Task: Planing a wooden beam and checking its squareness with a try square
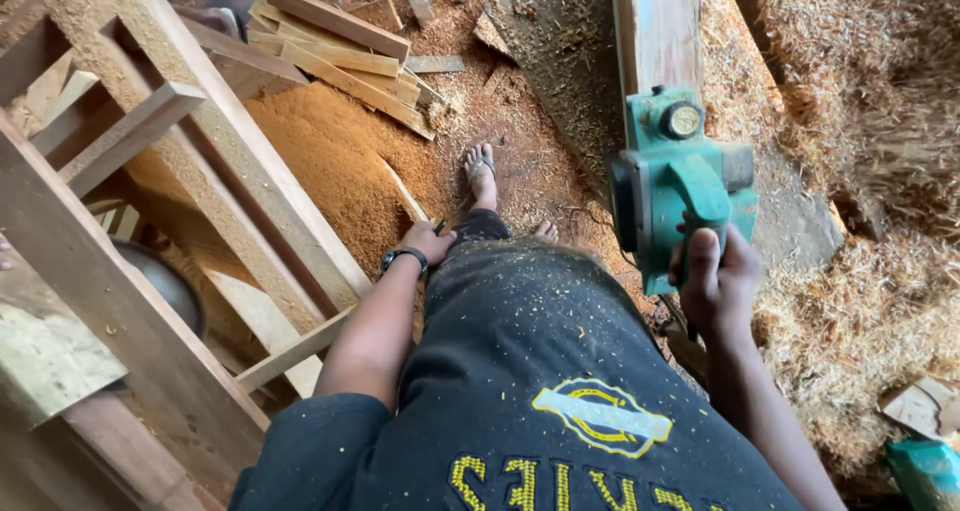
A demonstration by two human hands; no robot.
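On plank (655,21): green planer (680,186), right hand (715,281) gripping.

Sawdust-strewn floor (520,121) under offcuts (340,56)

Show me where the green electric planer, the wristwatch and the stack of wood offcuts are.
green electric planer (672,186), head view, on its body left of the handle.
wristwatch (404,258), head view, on the black band.
stack of wood offcuts (340,56), head view, on the middle pieces.

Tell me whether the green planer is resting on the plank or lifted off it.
Resting on it: the green planer, gripped by the right hand, sits at the plank's near end.
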